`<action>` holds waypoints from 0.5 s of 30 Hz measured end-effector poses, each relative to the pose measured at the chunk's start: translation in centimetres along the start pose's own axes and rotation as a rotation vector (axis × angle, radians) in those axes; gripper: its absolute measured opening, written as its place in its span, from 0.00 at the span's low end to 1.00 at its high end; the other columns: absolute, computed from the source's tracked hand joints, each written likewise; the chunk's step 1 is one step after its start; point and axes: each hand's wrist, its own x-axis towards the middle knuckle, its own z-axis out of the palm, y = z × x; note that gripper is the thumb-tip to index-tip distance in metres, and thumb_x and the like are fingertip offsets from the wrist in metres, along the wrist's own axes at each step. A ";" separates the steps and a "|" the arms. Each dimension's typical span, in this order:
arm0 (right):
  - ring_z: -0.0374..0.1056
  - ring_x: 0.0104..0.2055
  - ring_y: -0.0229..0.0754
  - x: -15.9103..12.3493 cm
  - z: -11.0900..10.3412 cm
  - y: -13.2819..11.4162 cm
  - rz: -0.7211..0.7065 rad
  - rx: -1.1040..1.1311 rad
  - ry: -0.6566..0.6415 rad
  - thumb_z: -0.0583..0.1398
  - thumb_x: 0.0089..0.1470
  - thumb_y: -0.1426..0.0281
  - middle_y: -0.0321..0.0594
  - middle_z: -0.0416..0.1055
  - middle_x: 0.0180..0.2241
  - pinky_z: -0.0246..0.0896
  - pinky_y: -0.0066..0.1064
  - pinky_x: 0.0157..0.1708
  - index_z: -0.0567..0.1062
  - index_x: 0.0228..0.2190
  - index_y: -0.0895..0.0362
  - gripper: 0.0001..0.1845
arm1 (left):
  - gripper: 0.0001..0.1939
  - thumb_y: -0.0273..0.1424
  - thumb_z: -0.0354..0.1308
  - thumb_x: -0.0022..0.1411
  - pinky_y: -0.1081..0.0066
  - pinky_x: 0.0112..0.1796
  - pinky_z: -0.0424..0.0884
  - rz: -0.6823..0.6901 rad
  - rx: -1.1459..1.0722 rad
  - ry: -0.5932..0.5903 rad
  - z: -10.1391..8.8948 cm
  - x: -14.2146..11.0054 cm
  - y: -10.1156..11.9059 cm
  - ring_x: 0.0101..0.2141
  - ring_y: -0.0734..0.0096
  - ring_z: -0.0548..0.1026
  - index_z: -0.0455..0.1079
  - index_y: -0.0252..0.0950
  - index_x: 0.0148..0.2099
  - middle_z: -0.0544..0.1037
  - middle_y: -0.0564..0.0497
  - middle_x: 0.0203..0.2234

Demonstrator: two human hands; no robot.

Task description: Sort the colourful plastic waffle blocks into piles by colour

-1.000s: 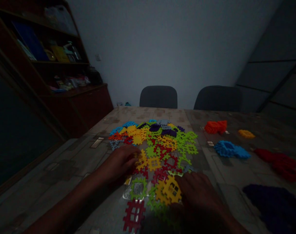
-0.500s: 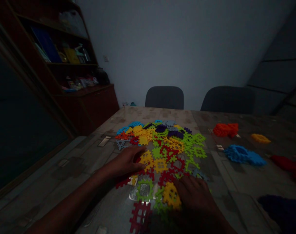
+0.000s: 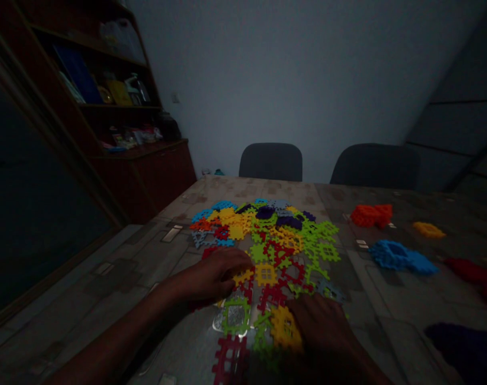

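Head view: right hand (image 3: 321,321) fingers curled on the right edge of yellow window pieces (image 3: 285,326), holding them. Left hand (image 3: 219,270) fingers bent over a yellow piece (image 3: 243,276); grip unclear. Both near the mixed pile (image 3: 267,224) on the surface (image 3: 179,342).

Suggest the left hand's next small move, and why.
Probably close the left hand on the yellow tile partly under its fingers: the fingertips reach over it, and the right hand seems to have more yellow tiles in its grip.
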 end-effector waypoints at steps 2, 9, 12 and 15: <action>0.68 0.41 0.51 0.1 0.0 -0.3 -0.009 0.017 -0.018 0.65 0.41 0.69 0.42 0.73 0.41 0.55 0.41 0.43 0.68 0.47 0.54 0.28 | 0.32 0.17 0.57 0.55 0.58 0.57 0.63 -0.036 0.016 0.005 0.0 0.0 0.1 0.54 0.60 0.68 0.66 0.45 0.60 0.70 0.49 0.53; 0.66 0.39 0.50 0.2 -0.5 -0.4 0.011 0.006 0.049 0.63 0.42 0.72 0.40 0.71 0.36 0.54 0.40 0.41 0.66 0.40 0.54 0.20 | 0.14 0.23 0.58 0.59 0.69 0.42 0.66 -0.130 0.056 0.046 -0.2 -0.2 0.9 0.41 0.64 0.69 0.71 0.39 0.47 0.69 0.49 0.43; 0.66 0.39 0.51 0.2 -1.0 0.0 0.036 -0.030 0.056 0.64 0.44 0.70 0.42 0.71 0.36 0.54 0.42 0.41 0.68 0.40 0.55 0.19 | 0.06 0.25 0.56 0.61 0.69 0.39 0.63 -0.144 0.052 0.103 -0.2 -0.3 0.9 0.39 0.65 0.69 0.69 0.37 0.41 0.70 0.50 0.40; 0.67 0.39 0.52 0.4 -1.5 0.1 0.063 -0.024 0.025 0.65 0.44 0.69 0.42 0.72 0.37 0.55 0.44 0.41 0.70 0.42 0.56 0.21 | 0.03 0.30 0.56 0.64 0.69 0.34 0.59 -0.174 0.030 0.150 0.0 -0.2 1.1 0.33 0.67 0.67 0.66 0.37 0.38 0.70 0.52 0.33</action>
